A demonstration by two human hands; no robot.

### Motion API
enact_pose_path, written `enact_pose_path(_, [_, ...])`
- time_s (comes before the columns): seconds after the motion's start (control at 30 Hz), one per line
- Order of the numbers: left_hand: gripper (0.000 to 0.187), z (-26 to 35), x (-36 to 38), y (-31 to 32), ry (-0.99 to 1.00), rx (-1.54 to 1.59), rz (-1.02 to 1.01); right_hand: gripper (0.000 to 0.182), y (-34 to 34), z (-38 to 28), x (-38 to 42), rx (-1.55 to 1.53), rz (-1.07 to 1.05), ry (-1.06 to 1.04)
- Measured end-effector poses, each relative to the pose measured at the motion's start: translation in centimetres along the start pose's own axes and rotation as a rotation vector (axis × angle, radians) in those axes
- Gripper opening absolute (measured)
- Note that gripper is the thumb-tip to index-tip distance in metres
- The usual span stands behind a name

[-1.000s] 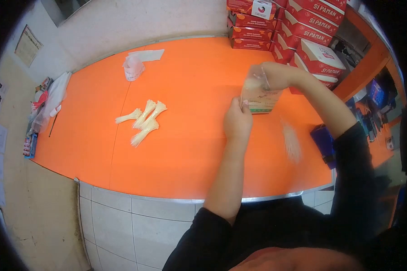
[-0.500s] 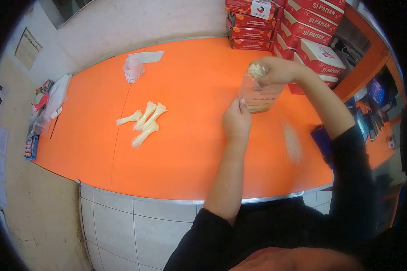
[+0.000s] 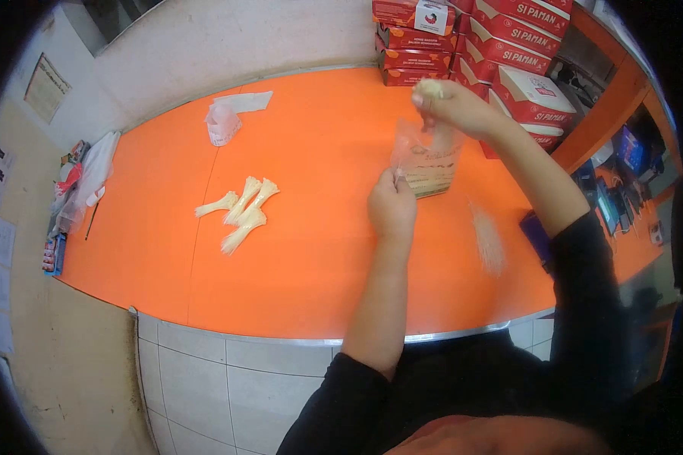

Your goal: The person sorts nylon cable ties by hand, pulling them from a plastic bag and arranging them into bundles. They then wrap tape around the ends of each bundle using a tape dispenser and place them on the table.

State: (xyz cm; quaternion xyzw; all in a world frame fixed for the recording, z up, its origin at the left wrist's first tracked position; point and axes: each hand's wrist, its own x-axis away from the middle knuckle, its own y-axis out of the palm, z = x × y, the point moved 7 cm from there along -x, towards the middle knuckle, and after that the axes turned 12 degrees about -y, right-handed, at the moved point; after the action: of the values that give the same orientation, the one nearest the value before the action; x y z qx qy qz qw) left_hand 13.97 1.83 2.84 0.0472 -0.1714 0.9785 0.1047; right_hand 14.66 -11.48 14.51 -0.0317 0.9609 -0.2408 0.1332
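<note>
My left hand (image 3: 393, 203) pinches the left edge of a clear printed plastic bag (image 3: 426, 161), held upright over the orange table. Pale yellowish contents show in the bottom of the bag. Above its open top, my right hand (image 3: 463, 110) is closed around a pale bundle (image 3: 430, 89), whose rounded end sticks out past the fingers. Several similar pale bundles (image 3: 244, 215), narrow in the middle with flared ends, lie together on the table to the left. A scatter of thin whitish strands (image 3: 488, 241) lies right of my left forearm.
Red and orange food boxes (image 3: 508, 57) are stacked at the back right. White paper or plastic (image 3: 224, 121) rests near the back wall. Plastic wrapping (image 3: 91, 182) lines the left edge of the orange table (image 3: 303, 152). A dark blue object (image 3: 537, 236) sits by my right elbow.
My right hand has risen out of the bag's mouth, lifting the pale bundle above it. The left hand keeps its hold on the bag.
</note>
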Motion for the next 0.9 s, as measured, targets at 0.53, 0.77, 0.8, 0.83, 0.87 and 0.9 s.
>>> enact_pose_path(0.53, [0.019,0.8,0.5,0.1,0.118,-0.138,0.042,0.039,-5.6,-2.5,-0.9,-0.273,0.553,-0.083])
enact_pose_path(0.77, [0.022,0.7,0.5,0.2,0.100,-0.124,0.042,0.033,-6.5,-5.8,-1.4,-0.188,0.677,-0.158])
enact_pose_path(0.8, [0.023,0.5,0.5,0.3,0.085,-0.142,0.048,0.031,-7.0,-6.7,-1.3,-0.222,0.741,-0.147])
enact_pose_path(0.83, [0.025,0.4,0.4,0.3,0.070,-0.160,0.055,0.029,-7.5,-7.3,-1.1,-0.256,0.806,-0.136])
enact_pose_path(0.87, [0.025,0.4,0.4,0.3,0.072,-0.158,0.053,0.029,-7.7,-8.0,-1.0,-0.253,0.808,-0.138])
enact_pose_path(0.9, [0.027,0.5,0.4,-0.1,0.115,-0.046,0.101,0.028,-7.7,-8.6,-0.9,-0.339,0.801,-0.166])
